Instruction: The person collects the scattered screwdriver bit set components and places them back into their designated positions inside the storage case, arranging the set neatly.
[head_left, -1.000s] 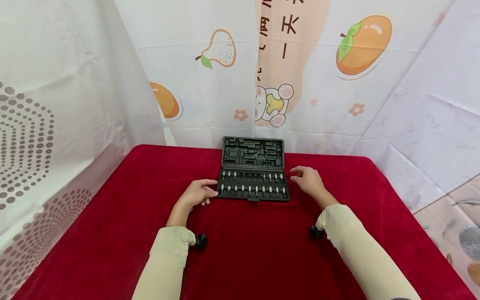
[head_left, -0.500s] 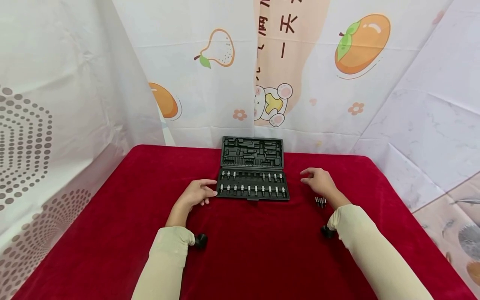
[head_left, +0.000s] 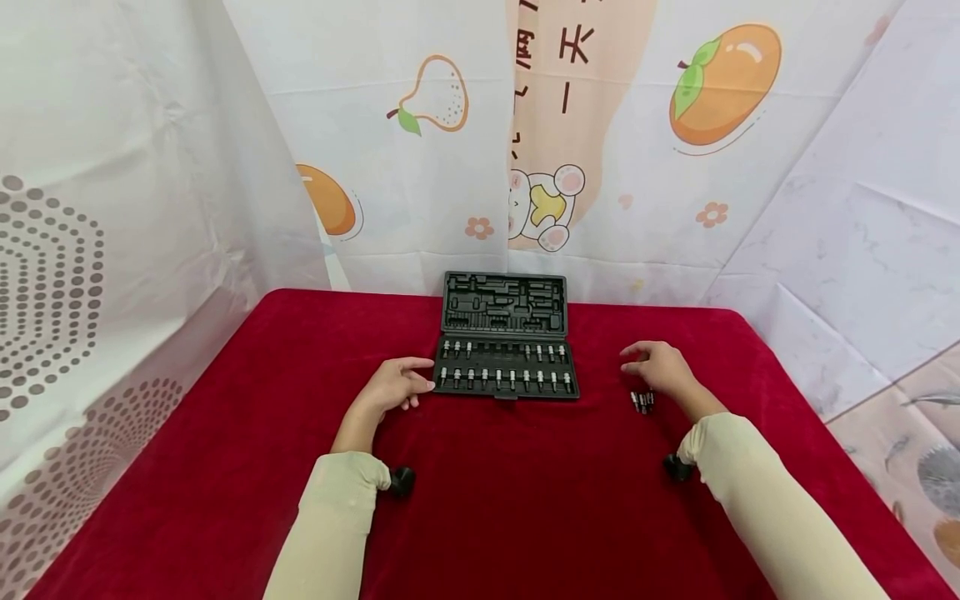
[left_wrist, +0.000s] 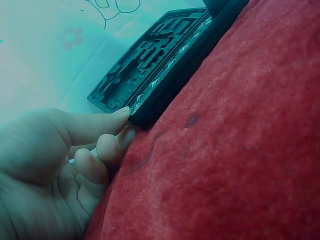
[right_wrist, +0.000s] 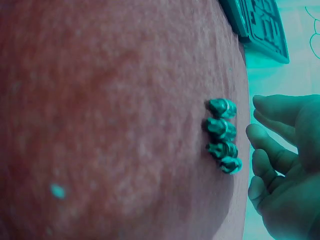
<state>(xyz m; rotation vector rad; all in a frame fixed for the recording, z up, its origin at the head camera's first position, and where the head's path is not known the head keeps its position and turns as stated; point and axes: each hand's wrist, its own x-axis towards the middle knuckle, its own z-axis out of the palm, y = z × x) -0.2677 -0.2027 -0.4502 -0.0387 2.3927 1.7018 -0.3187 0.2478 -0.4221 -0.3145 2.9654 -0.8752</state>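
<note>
Case: plain black. Seated bits: silver, dark tips. Loose bits: silver and dark. Bench cloth: solid deep red. Sleeves: pale beige. Back curtain, facing me: white, printed with orange fruit, pink flowers, dark brown lettering. Left curtain: white, grey-brown dots.

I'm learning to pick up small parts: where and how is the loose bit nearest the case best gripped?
Probably by its thicker end, pinched from above: the bit lies on the red cloth, its tip narrower. Lead from the side facing the case, since the other bits lie on its opposite side.
</note>
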